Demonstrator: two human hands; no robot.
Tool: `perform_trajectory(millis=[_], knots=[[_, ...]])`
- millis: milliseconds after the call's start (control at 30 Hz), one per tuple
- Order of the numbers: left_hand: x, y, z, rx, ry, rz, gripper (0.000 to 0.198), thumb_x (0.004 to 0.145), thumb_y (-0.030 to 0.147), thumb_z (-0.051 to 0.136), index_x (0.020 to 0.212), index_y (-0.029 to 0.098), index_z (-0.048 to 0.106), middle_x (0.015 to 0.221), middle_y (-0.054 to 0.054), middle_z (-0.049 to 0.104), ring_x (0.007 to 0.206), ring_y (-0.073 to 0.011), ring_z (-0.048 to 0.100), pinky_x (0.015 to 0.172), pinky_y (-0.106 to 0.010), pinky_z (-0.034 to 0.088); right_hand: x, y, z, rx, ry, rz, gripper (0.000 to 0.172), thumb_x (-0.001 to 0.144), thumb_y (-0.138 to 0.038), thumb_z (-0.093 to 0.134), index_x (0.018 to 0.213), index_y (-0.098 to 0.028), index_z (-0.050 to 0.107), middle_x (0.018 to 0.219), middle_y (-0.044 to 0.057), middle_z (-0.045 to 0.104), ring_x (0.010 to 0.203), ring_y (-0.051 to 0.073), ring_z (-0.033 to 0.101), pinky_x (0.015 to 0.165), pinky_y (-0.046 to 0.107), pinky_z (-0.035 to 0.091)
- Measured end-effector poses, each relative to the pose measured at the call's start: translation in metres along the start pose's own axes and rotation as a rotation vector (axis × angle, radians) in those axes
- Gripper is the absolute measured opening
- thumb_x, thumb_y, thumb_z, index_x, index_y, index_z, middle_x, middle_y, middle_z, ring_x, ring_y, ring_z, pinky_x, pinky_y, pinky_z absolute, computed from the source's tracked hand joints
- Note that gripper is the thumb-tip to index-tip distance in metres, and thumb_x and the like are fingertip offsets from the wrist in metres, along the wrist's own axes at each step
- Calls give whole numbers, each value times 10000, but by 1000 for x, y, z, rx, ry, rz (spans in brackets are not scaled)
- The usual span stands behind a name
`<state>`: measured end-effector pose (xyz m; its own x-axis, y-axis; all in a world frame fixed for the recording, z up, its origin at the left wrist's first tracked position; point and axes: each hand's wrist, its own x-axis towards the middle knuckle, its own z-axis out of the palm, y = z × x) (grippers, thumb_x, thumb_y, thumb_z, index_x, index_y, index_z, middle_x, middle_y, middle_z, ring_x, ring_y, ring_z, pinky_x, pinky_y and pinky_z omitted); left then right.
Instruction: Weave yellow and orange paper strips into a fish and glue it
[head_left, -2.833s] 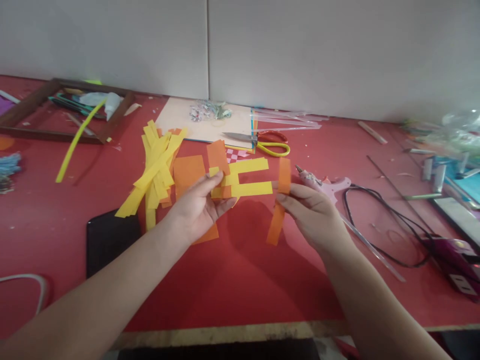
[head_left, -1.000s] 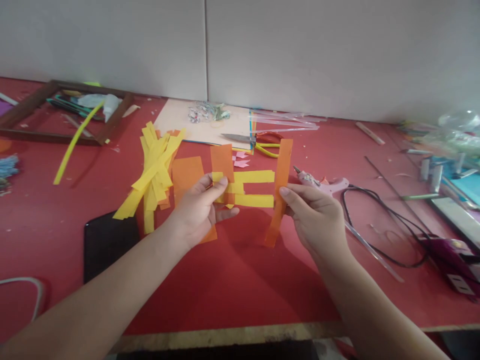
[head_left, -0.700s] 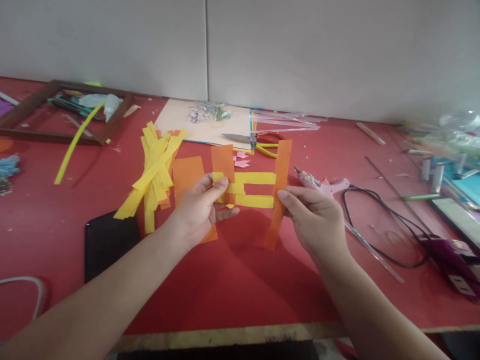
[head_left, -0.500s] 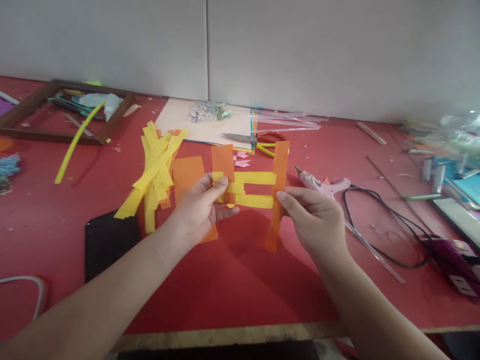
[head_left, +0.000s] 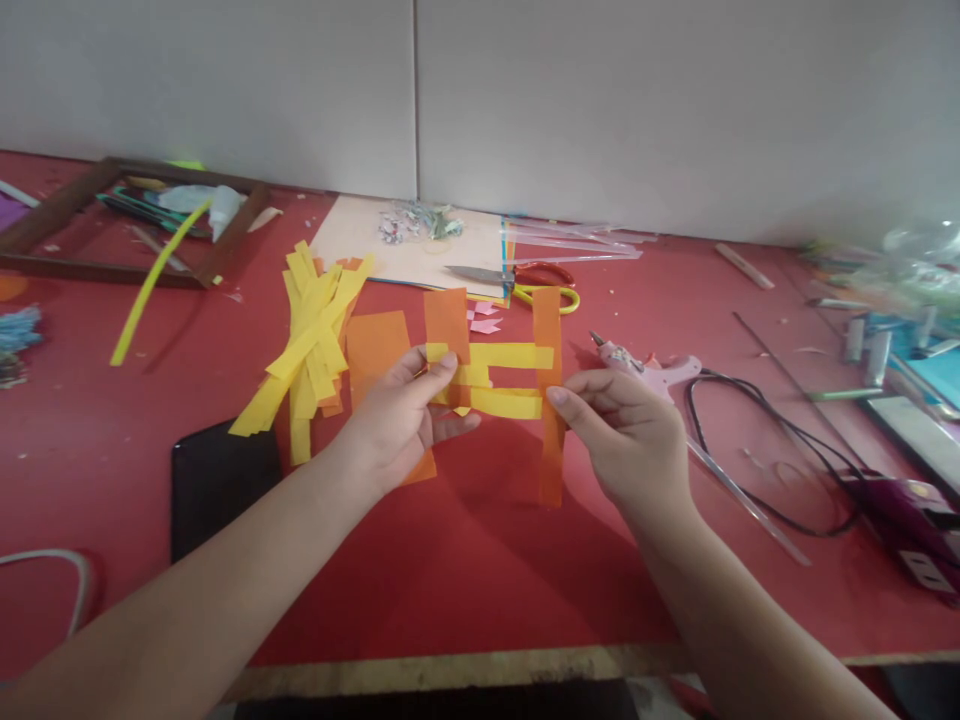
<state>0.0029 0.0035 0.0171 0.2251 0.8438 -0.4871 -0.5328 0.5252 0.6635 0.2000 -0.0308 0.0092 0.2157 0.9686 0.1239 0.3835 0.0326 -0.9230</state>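
Observation:
My left hand (head_left: 401, 415) is closed, thumb on top, on an orange paper strip (head_left: 447, 318) crossed by several yellow paper strips (head_left: 508, 404). Two longer yellow strips reach to the right; a shorter one ends between them. In a pinch of thumb and fingers, my right hand (head_left: 634, 430) holds a second orange paper strip (head_left: 551, 465) upright. The upper yellow strip's end lies in front of this orange strip, while the lower one's end goes behind it. Below my left hand, an orange sheet (head_left: 379, 340) rests on the table.
A pile of yellow strips (head_left: 315, 340) lies left, near a black flat object (head_left: 217, 490). Scissors (head_left: 525, 282) lie behind my hands. At right are a pink glue gun (head_left: 660, 375) and its black cable (head_left: 742, 390). A wooden frame (head_left: 97, 268) sits back left.
My right hand has shifted the orange strip slightly left and turned it more upright. The upper yellow strip's end now shows in front of it. My left hand stays in place.

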Motion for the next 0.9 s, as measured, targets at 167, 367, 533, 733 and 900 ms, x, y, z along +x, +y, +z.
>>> perform_trajectory(millis=[167, 367, 533, 733, 900], knots=[[2, 0, -2, -45, -5, -30, 89, 882, 131, 633, 849, 181, 567, 866, 31, 658, 539, -86, 650, 558, -252, 608, 2, 2, -1, 33, -2, -16, 149, 812, -333, 732, 765, -203, 676, 666, -6, 659, 586, 110, 581, 528, 223, 480], [1, 1, -1, -101, 3, -83, 80, 890, 113, 616, 877, 187, 587, 830, 35, 677, 531, -100, 660, 522, -252, 605, 3, 7, -2, 111, -27, 41, 185, 801, -366, 742, 778, -194, 678, 659, -6, 649, 578, 109, 571, 521, 229, 481], [-1, 3, -1, -130, 8, -119, 83, 916, 121, 585, 863, 186, 586, 806, 38, 686, 530, -108, 669, 514, -256, 612, 4, 8, -1, 237, -78, 122, 212, 767, -383, 774, 776, -192, 682, 642, -10, 644, 553, 100, 567, 494, 216, 475], [2, 2, -2, -145, 26, -155, 70, 913, 123, 596, 888, 188, 594, 848, 30, 702, 568, -105, 684, 523, -245, 613, 6, 6, -1, 344, -157, 184, 238, 742, -409, 781, 757, -193, 684, 656, 1, 662, 539, 108, 588, 488, 229, 508], [2, 1, -1, -132, 21, -122, 90, 916, 111, 582, 868, 186, 591, 817, 33, 688, 558, -97, 671, 524, -237, 606, -1, 2, 2, 16, -43, -47, 128, 786, -325, 743, 787, -205, 697, 690, 3, 684, 592, 113, 616, 531, 224, 507]])
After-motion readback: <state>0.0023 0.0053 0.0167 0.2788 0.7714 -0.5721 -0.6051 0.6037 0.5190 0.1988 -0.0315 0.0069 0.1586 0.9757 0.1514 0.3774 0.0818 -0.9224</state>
